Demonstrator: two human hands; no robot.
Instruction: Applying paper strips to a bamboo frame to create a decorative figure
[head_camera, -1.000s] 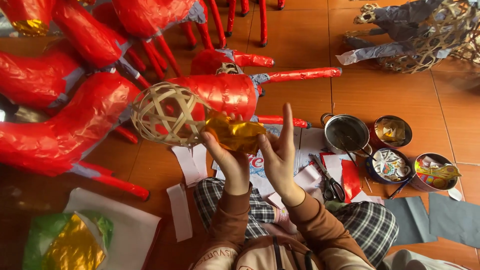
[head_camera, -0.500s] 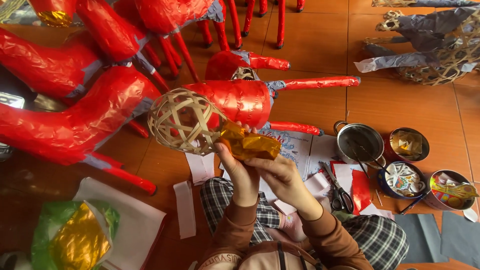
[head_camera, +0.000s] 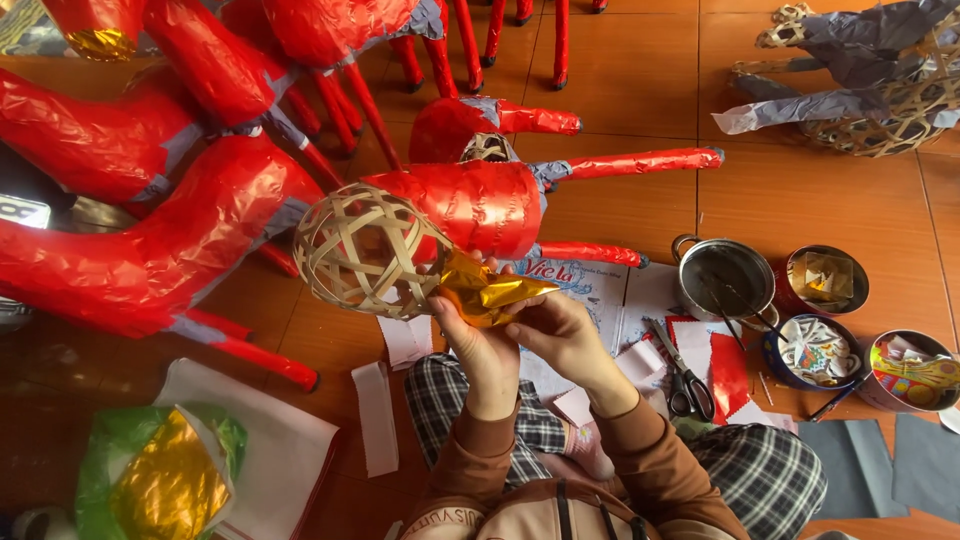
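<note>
Tiled floor (head_camera: 620, 80) — scissors (head_camera: 685, 385); tins (head_camera: 825, 282)

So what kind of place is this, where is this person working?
Most likely a home craft workshop, with work done sitting on a tiled floor. Red paper-covered animal figures crowd the floor, both hands press gold foil onto a woven bamboo ball, and scissors lie beside tins of paper scraps.

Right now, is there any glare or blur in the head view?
Head view: glare glints on the gold foil between the left hand and right hand; the woven bamboo ball is sharp; straight floor lines bow near the edges.
</note>
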